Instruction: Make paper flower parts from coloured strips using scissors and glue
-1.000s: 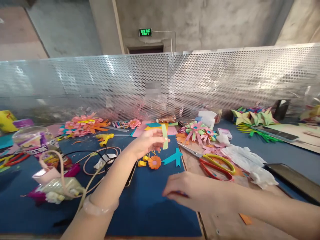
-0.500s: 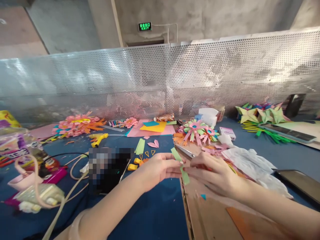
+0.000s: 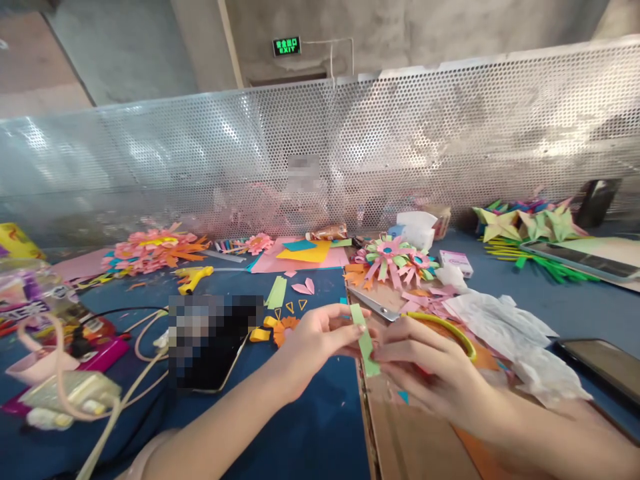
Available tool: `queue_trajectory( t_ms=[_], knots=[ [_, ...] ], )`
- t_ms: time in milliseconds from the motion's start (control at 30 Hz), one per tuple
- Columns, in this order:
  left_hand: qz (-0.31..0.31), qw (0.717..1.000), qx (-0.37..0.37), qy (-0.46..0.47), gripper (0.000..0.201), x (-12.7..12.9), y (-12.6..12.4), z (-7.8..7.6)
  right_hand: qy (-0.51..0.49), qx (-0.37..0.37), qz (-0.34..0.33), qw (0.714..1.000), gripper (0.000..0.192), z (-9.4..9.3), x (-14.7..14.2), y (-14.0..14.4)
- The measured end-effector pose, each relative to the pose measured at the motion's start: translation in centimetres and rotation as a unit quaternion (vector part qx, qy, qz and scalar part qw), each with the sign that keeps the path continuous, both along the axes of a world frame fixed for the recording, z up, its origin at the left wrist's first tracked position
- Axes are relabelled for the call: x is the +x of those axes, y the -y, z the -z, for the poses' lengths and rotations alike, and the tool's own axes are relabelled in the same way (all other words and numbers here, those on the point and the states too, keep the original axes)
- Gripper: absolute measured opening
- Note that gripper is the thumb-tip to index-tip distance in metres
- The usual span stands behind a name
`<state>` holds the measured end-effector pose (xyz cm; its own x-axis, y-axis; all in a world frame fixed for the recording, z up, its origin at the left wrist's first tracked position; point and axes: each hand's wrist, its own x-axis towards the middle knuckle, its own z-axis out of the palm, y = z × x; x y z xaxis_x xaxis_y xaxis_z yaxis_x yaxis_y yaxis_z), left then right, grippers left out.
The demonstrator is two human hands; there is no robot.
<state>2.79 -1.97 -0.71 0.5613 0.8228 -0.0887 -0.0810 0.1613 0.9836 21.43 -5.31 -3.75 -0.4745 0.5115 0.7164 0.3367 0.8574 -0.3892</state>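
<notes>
Since the right hand (image 3: 434,360) has reached the strip (image 3: 367,347) pinched by the left hand (image 3: 323,337), both can work it; the right's grip is unclear.

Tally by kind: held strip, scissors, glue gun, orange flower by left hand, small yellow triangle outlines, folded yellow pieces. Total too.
Held green strip: 1
Scissors, partly hidden: 1
Glue gun: 1
Orange flower, partly hidden: 1
Yellow triangle outlines: 3
Folded yellow pieces: 2
Total: 9
</notes>
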Motion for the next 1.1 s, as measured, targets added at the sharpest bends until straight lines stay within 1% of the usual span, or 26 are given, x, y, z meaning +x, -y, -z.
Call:
queue_trajectory(
  t_ms=[100,300,400,467,533,633,700,767,867,967,1033,1100],
  knots=[
    [-0.009,1.000,0.025,-0.006,0.025,0.1,0.0,0.0,-0.044,-0.065,0.026,0.997,0.014,0.1,-0.1,0.2],
    [0.009,0.998,0.062,-0.013,0.014,0.0,0.0,0.1,-0.051,-0.097,0.018,0.994,0.013,0.4,0.0,0.3],
    [0.013,0.997,0.068,-0.019,0.016,0.0,0.0,0.2,-0.049,-0.119,0.018,0.991,0.013,0.5,0.0,0.4],
    [0.009,0.995,0.089,-0.035,0.018,0.1,0.0,0.3,-0.064,-0.152,0.024,0.986,0.011,0.5,-0.3,0.4],
    [-0.017,0.990,0.125,-0.064,0.019,0.1,0.1,0.4,-0.095,-0.209,0.036,0.973,0.007,0.5,-0.5,0.5],
    [-0.067,0.974,0.186,-0.111,0.023,0.0,0.1,0.6,-0.159,-0.314,0.038,0.935,0.008,0.6,-1.0,0.6],
    [-0.078,0.965,0.216,-0.123,0.025,0.0,0.1,0.8,-0.198,-0.372,0.022,0.907,0.010,0.6,-1.1,0.7],
    [-0.081,0.961,0.234,-0.122,0.029,0.0,0.1,1.1,-0.222,-0.409,0.010,0.885,0.012,0.5,-1.2,0.8],
    [-0.097,0.951,0.263,-0.131,0.030,0.0,0.2,1.3,-0.232,-0.435,0.011,0.870,0.016,0.4,-1.2,1.0],
    [-0.118,0.923,0.326,-0.170,0.026,0.0,0.4,1.2,-0.232,-0.445,0.012,0.865,0.018,0.2,-1.3,1.1],
    [-0.117,0.906,0.360,-0.188,0.025,0.0,0.6,1.0,-0.232,-0.447,0.013,0.864,0.019,0.1,-1.3,1.1],
    [-0.108,0.901,0.375,-0.191,0.025,0.0,0.7,0.8,-0.234,-0.455,0.018,0.859,0.020,0.0,-1.4,1.2]
  ],
)
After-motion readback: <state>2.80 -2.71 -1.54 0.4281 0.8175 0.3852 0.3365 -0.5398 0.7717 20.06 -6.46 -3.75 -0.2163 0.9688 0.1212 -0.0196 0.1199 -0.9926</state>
